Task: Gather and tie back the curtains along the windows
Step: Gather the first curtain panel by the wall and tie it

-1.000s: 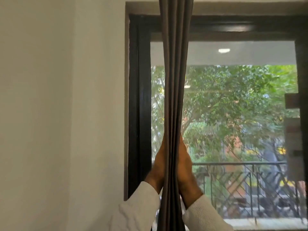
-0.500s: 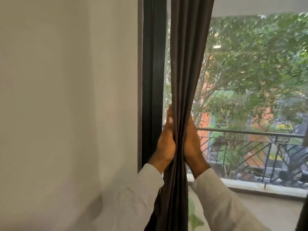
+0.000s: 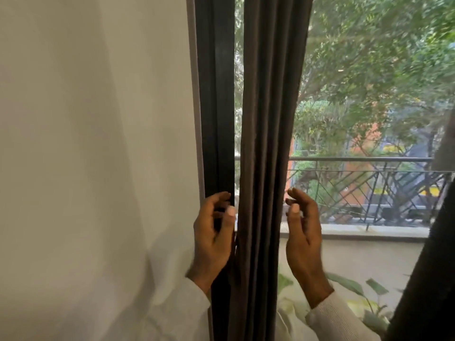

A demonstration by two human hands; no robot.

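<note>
Fingers [image 3: 222, 196] of the left hand [image 3: 212, 238] hang loosely curled, its thumb edge against the gathered dark grey pleated fabric curtain [image 3: 267, 153]; right hand [image 3: 303, 233] likewise loosely curled, just beside it, holding nothing. Curtain hangs between both hands, before the black window frame [image 3: 214, 94]. Beyond: metal balcony railing [image 3: 369, 168].

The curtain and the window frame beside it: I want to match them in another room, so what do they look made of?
The curtain looks like a heavy woven fabric, dark grey-brown and matte: it hangs in deep soft folds with no shine. The window frame looks like dark metal or painted wood with a smooth satin finish; a faint sheen runs down its straight, hard-edged profile. The picture cannot settle which.
</note>
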